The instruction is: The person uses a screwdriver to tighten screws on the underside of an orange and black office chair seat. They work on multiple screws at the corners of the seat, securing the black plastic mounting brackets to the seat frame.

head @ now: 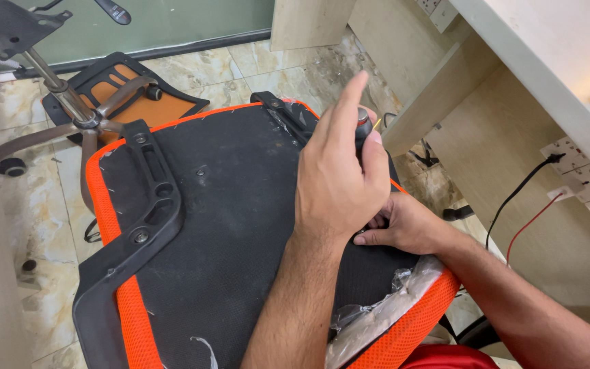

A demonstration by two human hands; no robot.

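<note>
An upturned chair seat (240, 205) lies in front of me, with a black fabric underside and an orange mesh rim. My left hand (336, 181) is closed around the black handle of a screwdriver (362, 128), index finger stretched upward, over the seat's right side. Just below it, my right hand (408, 225) rests on the seat with its fingers curled under my left hand; what they touch is hidden. A black plastic armrest bracket (148, 205) is bolted along the seat's left edge. A second bracket (285, 109) sits at the far right edge.
Torn clear plastic wrap (384, 301) hangs at the seat's near right corner. A chair base with casters (69, 109) and an orange-and-black panel (131, 92) lie on the tiled floor at upper left. A wooden desk (513, 89) with wall sockets (582, 178) and cables (520, 198) stands at right.
</note>
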